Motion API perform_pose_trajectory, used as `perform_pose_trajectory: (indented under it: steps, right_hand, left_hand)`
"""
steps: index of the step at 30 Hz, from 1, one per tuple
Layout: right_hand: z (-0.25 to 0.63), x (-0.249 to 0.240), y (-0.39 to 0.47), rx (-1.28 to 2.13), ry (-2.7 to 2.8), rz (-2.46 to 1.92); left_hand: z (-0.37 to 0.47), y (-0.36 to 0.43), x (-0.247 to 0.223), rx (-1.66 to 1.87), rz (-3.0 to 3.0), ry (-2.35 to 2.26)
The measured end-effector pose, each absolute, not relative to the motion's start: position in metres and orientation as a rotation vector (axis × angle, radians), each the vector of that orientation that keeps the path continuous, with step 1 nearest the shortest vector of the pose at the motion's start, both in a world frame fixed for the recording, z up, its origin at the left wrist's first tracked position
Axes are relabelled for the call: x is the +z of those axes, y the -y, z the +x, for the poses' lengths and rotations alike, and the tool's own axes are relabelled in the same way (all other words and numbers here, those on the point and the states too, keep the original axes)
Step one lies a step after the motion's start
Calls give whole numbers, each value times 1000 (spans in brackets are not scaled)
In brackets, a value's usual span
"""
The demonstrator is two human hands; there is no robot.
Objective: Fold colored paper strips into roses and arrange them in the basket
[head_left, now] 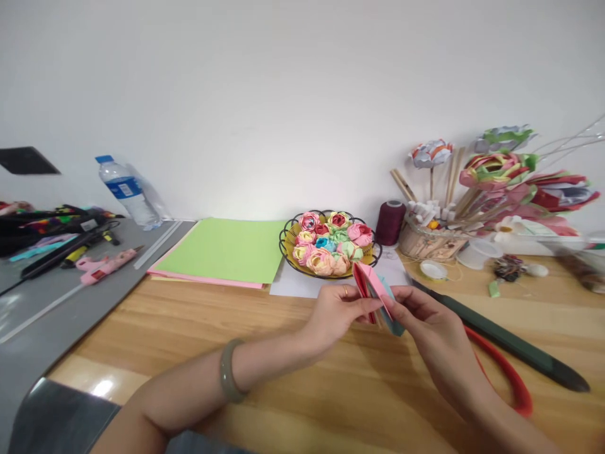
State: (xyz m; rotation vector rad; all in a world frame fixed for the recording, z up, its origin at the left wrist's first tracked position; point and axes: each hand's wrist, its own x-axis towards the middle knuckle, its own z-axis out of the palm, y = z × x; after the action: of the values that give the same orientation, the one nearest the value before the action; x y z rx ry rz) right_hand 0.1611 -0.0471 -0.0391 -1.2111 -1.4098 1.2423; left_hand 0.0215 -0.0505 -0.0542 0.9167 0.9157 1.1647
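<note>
Between my two hands is a small bundle of folded paper, with pink, red and light blue layers showing. My left hand pinches its left side, thumb in front; a ring is on one finger. My right hand grips the right side, thumb against the pink layer and fingers behind. The bundle is held above the wooden table. Just behind it stands a yellow basket with a black looped rim, filled with several paper flowers.
Green and pink paper sheets lie left of the basket. At right are a maroon thread spool, a pot with sticks and paper flowers, and large scissors beside my right forearm. A water bottle and pink glue gun are left.
</note>
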Motion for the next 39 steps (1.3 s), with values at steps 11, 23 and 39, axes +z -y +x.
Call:
perform_pose_trajectory:
  steps: [11, 23, 39]
  right_hand:
    - [174, -59, 29, 1103, 1428, -1269]
    - [177, -34, 38, 1263, 1786, -1100]
    - [168, -31, 45, 1535, 1582, -1171]
  left_hand:
    - [18, 49, -54, 1149, 868, -930]
    - [18, 55, -46, 915, 908, -823]
    - [5, 47, -48, 751, 1485, -1033]
